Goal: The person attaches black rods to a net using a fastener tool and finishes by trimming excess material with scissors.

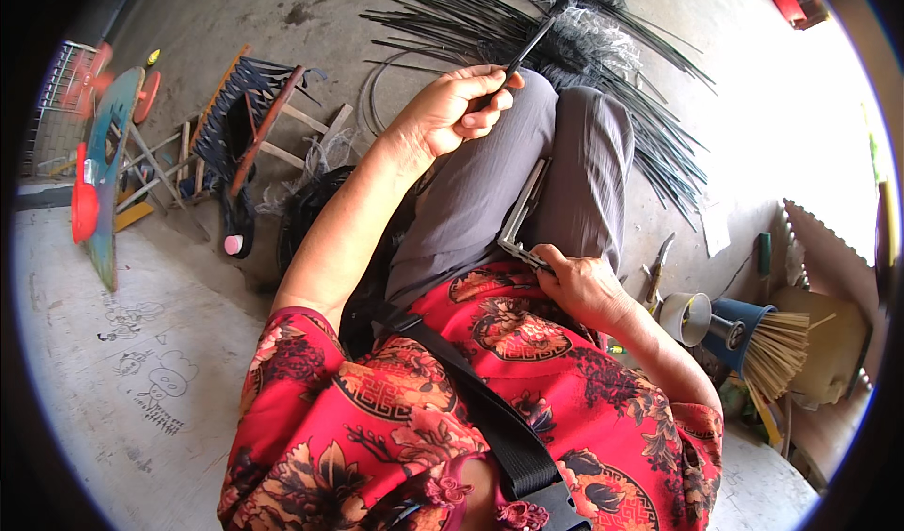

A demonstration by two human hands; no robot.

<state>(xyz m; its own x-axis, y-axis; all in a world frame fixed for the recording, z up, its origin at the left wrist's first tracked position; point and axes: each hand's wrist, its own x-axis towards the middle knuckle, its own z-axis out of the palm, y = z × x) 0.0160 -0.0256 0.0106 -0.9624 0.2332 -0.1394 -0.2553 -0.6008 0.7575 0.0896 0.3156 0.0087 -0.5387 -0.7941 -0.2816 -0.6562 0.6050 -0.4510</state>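
Observation:
My left hand (461,109) is raised over my left knee, fingers closed around a slim dark rod (532,45). The rod slants up and away toward a spread bundle of thin black strips (471,23) on the floor beyond my knees. Tangled pale threads (598,40) lie among the strips. Low on my lap, my right hand (579,289) grips the near end of a narrow silver metal tool (514,225) with a bent frame. Its long part rests between my thighs, pointing away from me; its exact kind does not show.
A folding chair with dark webbing (221,121) stands at left, near a teal board with red wheels (115,173). At right are a white cup (686,318), a blue container of thin sticks (739,329) and a knife-like tool (659,267). Bright light washes out the far right.

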